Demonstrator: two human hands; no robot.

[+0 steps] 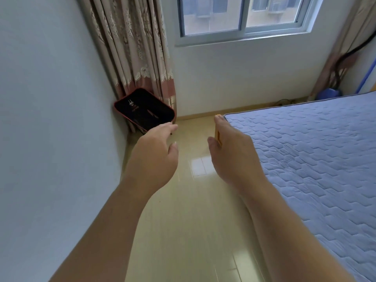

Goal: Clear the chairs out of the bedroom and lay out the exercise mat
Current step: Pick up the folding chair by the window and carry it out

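**A:** How far along?

**B:** No chairs show, so that half may be done. The exercise mat (144,110) stands folded in the corner against the curtain (134,47), not yet laid on the floor (183,220).

**A:** Hands?

**B:** The left hand (154,157) reaches toward it, fingers relaxed and slightly apart. The right hand (232,151) has its fingers straight and together by the bed (305,159) corner; whether it touches, I can't tell.

**A:** Containers?

**B:** Perhaps a blue bin (327,94) in the far corner, contents hidden.

Legible markings: none.
The black exercise mat (144,110) carries a small white emblem and red printing, possibly lettering, too blurred to read.
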